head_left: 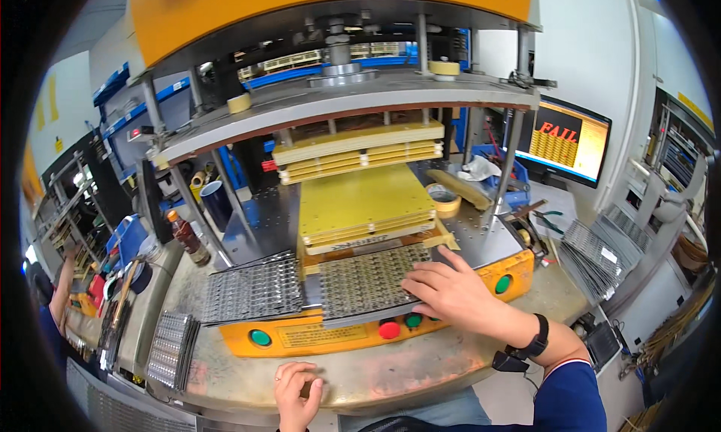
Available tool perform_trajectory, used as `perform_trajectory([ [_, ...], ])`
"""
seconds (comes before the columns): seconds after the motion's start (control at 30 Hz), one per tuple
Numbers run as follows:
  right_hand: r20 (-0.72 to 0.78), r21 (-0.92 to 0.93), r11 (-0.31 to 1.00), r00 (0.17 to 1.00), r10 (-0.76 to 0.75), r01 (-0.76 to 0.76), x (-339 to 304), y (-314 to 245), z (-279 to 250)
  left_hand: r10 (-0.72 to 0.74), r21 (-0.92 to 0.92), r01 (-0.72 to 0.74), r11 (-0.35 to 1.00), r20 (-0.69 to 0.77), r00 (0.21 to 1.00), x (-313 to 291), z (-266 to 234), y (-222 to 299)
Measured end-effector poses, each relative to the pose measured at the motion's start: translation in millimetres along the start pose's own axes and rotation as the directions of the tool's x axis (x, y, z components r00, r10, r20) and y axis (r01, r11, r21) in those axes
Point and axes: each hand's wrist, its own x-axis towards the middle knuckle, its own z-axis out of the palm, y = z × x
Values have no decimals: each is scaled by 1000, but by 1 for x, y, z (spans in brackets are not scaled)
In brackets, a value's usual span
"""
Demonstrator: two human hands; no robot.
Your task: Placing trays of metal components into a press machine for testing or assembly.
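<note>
A stack of grey-brown flat panels (pixel 364 283), patterned with rows of small repeated shapes, lies at the front of the press below its yellow plate (pixel 364 199). My right hand (pixel 454 293) is at the right end of this stack, its spread fingers on the top panel near the edge. Near the bench's front edge, my left hand (pixel 297 393) is empty, with loosely curled fingers and the thumb apart from them. Another stack of silvery panels (pixel 251 288) lies to the left of the first one, close beside it.
Above the yellow plate hangs the press's upper tool (pixel 360 150), between metal posts. Its orange front carries a red button (pixel 389 330) and green buttons (pixel 260 337). More panels (pixel 173 349) stand at left and others (pixel 589 259) at right. A monitor (pixel 563 140) stands behind right; a bottle (pixel 188 237) at left.
</note>
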Motion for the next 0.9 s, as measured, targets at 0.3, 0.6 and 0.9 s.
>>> perform_trajectory([
  [0.3,54,103,994,997,-54,48,19,-1,-11,33,44,-34,998,4,999,3,-3,3],
  [0.6,144,187,980,985,-97,69,33,10,-20,50,55,-49,997,-25,998,2,-3,-2],
  [0.9,81,348,930,992,91,-114,34,15,-37,66,72,-64,995,-26,997,-2,-2,-4],
])
